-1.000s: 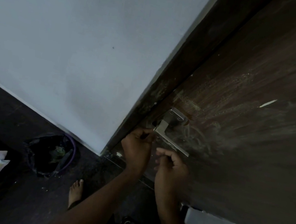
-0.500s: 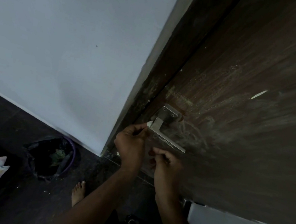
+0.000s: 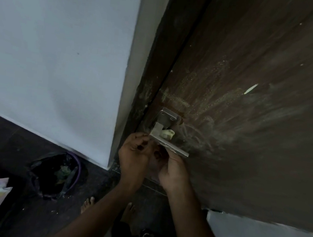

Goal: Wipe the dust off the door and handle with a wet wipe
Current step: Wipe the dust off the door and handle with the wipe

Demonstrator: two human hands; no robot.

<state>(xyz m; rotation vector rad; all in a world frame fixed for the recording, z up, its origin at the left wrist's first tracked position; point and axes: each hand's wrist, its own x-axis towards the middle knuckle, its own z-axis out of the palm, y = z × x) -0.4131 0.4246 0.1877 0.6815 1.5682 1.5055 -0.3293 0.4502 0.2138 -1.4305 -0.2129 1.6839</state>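
dusty brown door point(image 3: 252, 111), white wall point(image 3: 52, 45), dark floor point(image 3: 10, 208). one handle point(image 3: 168, 140), one wipe point(image 3: 167, 134) wadded above both hands. left hand point(image 3: 135, 155) fingers curled, grip unclear; right hand point(image 3: 172, 170) curled under the handle.

The door point(image 3: 249, 130) is standing as a dark brown wood-grain panel, its face showing pale dust smears and speckles fanning out from the handle, plus one small light streak further toward its right side. The handle point(image 3: 166, 133) is sitting close to the door's left edge: a brushed metal lever on a square plate with two screws, its bar pointing down and right. The wet wipe point(image 3: 167, 134) is showing as a bunched whitish wad tucked behind the lever, just below the plate, touching the handle.
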